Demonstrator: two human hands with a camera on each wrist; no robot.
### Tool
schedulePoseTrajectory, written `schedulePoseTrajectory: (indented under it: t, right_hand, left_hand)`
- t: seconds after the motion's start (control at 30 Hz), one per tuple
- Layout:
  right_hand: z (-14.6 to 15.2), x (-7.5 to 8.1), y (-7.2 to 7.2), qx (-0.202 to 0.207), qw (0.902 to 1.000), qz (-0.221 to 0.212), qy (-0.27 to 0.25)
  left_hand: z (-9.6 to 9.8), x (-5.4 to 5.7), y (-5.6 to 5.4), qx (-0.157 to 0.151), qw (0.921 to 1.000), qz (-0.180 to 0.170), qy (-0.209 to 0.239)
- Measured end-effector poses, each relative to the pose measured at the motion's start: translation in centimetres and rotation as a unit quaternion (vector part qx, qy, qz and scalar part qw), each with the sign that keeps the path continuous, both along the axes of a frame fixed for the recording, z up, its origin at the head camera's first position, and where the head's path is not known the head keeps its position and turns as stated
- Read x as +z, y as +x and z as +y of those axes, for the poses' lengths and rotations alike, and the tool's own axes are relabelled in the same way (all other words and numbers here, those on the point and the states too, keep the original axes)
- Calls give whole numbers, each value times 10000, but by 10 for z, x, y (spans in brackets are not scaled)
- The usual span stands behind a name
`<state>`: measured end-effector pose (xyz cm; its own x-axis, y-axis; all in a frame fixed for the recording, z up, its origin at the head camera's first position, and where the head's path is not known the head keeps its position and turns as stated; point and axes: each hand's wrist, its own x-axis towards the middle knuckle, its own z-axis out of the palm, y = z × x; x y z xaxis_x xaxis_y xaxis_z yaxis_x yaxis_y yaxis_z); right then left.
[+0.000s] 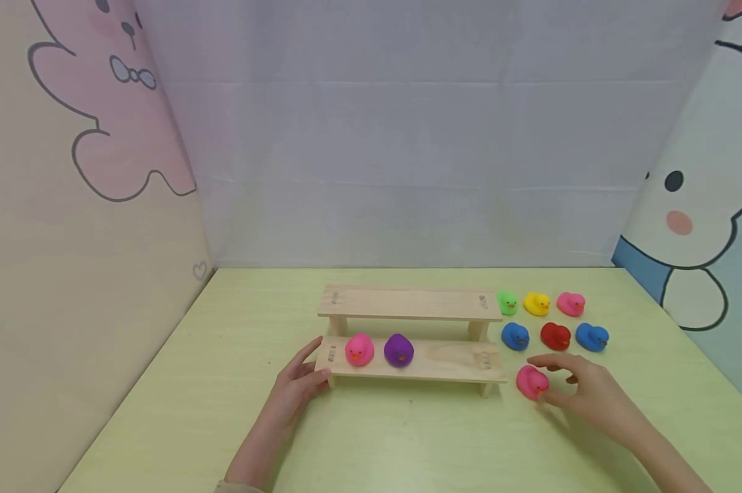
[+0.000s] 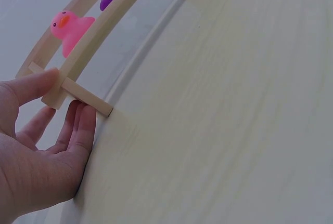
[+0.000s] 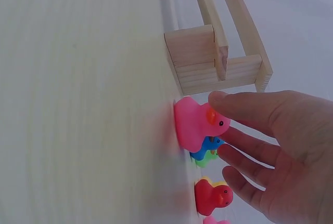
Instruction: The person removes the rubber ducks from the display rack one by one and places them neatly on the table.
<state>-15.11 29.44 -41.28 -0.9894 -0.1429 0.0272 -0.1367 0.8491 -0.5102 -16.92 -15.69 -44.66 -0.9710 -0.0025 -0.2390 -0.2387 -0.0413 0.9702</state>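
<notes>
A two-step wooden shelf stands mid-table. My left hand holds the left end of its lower step, the thumb against the plank's end and the fingers bent by the side support. On that step sit a pink rubber duck and, to its right, a purple rubber duck. Right of the shelf, another pink rubber duck rests on the table. My right hand is around this duck, thumb by its beak and extended fingers on the far side, with the grasp still loose.
Behind the right hand several more rubber ducks stand in two rows: blue, red and blue in front, green, yellow and pink behind. A white sheet hangs along the table's back edge.
</notes>
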Motion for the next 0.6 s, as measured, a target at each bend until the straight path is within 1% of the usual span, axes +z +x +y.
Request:
schedulePoseTrajectory:
  t: [0.17, 0.3, 0.37, 0.47, 0.6]
  right_hand:
    - [-4, 8, 1, 119, 9991, 411, -15]
    - [-8, 14, 0, 229, 9966, 789, -102]
    - [-10, 17, -1, 263, 9955, 903, -136]
    - [-14, 22, -2, 279, 9946, 987, -169]
    - [-20, 26, -4, 239, 9946, 994, -187]
  left_hand:
    - [0, 0, 1, 20, 10000, -8, 13]
    - [0, 1, 2, 37, 10000, -17, 4]
    - [1, 1, 2, 49, 10000, -16, 20]
    - [1, 1, 1, 56, 10000, 5, 38]
    - [1, 1, 1, 56, 10000, 9, 43]
